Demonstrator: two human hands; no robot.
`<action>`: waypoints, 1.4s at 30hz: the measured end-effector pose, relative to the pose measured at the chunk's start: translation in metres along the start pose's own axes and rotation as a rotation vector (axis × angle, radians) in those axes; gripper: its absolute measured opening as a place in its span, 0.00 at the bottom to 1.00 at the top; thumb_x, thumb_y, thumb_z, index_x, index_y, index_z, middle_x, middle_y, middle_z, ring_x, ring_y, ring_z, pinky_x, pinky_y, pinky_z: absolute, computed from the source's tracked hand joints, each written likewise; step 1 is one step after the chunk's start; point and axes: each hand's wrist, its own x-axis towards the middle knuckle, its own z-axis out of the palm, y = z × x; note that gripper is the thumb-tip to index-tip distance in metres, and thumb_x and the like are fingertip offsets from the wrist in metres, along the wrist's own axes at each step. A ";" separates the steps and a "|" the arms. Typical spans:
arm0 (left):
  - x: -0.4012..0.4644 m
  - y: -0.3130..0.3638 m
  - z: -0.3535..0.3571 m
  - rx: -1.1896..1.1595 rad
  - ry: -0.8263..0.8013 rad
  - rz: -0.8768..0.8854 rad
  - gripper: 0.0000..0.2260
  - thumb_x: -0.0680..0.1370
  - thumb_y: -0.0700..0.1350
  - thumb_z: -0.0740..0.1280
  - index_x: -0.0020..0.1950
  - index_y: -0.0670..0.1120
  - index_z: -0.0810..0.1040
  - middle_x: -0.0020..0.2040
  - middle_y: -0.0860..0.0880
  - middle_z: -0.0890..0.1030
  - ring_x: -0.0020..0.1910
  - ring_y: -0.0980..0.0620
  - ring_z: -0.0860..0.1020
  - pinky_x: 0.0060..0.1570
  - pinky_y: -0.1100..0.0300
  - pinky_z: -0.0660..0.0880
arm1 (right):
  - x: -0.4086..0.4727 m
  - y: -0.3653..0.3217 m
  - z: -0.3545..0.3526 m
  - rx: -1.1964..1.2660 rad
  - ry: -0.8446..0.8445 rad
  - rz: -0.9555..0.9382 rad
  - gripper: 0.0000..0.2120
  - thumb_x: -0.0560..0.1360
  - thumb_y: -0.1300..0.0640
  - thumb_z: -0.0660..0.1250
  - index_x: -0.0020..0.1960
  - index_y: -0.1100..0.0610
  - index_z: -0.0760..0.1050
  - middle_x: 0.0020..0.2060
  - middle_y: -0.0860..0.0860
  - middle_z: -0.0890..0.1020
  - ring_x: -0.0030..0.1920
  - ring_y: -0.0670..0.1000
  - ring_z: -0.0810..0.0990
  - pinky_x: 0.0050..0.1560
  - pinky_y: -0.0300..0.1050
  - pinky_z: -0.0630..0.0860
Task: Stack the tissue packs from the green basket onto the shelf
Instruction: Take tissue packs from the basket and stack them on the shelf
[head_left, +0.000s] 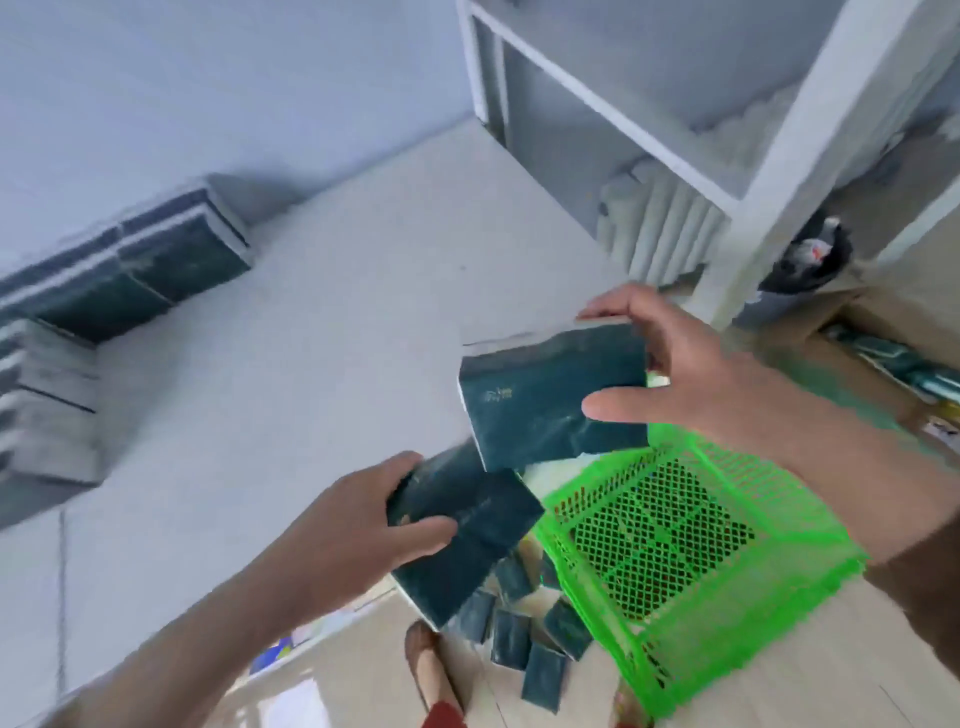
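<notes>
Dark teal film w/ a soft sheen wraps every pack here; ends show white tissue edges, shape a squashy flat brick.

Progress, judged from how things lie: partway. A stack of packs already sits on the white shelf at left, against the wall, w/ paler blurred packs below it. Two more are in hand. Left hand grips a pack by its near end, thumb on top, fingers curled under; it's low, at the shelf's front edge. Right hand pinches a second pack by one end, fingers over the top edge, thumb across the face; that one is up over the shelf edge, tilted.

Left to do: several small packs lie loose on the floor beside the basket. Basket is bright green plastic mesh, rigid lattice walls, tipped toward the camera; looks about empty inside, tho can't be sure thru the mesh.

Shelf is matt white board, frame same at upper right.
</notes>
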 end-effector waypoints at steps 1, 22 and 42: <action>-0.010 -0.011 -0.025 -0.015 0.033 0.018 0.15 0.70 0.57 0.71 0.55 0.57 0.76 0.43 0.54 0.83 0.41 0.53 0.81 0.43 0.50 0.77 | 0.016 -0.018 0.016 0.034 0.018 -0.037 0.28 0.65 0.53 0.78 0.61 0.47 0.71 0.53 0.46 0.82 0.53 0.50 0.81 0.55 0.51 0.77; 0.064 -0.260 -0.317 0.864 0.752 -0.045 0.25 0.71 0.52 0.76 0.62 0.46 0.71 0.55 0.43 0.75 0.56 0.40 0.71 0.52 0.45 0.74 | 0.340 -0.077 0.294 -0.440 0.087 -0.156 0.25 0.70 0.57 0.76 0.62 0.53 0.69 0.52 0.49 0.78 0.52 0.54 0.79 0.55 0.55 0.77; 0.016 -0.212 -0.216 0.667 0.807 0.073 0.24 0.74 0.53 0.71 0.67 0.46 0.71 0.63 0.46 0.73 0.63 0.42 0.69 0.64 0.45 0.68 | 0.237 -0.069 0.288 -0.788 0.297 -0.237 0.20 0.75 0.56 0.67 0.65 0.56 0.70 0.63 0.54 0.72 0.63 0.57 0.69 0.58 0.50 0.72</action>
